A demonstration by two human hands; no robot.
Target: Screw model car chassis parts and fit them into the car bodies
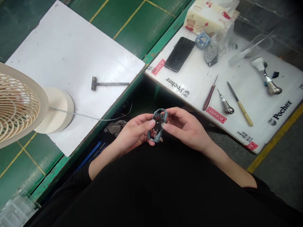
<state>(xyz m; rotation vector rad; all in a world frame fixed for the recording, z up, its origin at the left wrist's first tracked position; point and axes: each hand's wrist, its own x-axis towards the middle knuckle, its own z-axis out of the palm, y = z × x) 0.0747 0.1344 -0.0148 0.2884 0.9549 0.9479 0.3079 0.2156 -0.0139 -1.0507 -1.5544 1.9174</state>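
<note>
Close to my body, both hands hold a small grey-blue hollow shell (157, 137) with open gaps, shaped like a model car body. My left hand (134, 130) is closed on its left side, the thumb lying along the rim and fingers curled underneath. On the opposite side, my right hand (187, 127) pinches the upper right edge between thumb and fingers. The shell is tilted, its long axis pointing away from me. Some fingertips are hidden behind it.
On the right table lie a phone (180, 54), an awl (210, 93), a short-handled pointed tool (225, 102), a file (240, 104) and a tissue pack (208, 19). A hammer (110, 84) rests on the left white board (78, 56), beside a fan (21, 104) with its cord.
</note>
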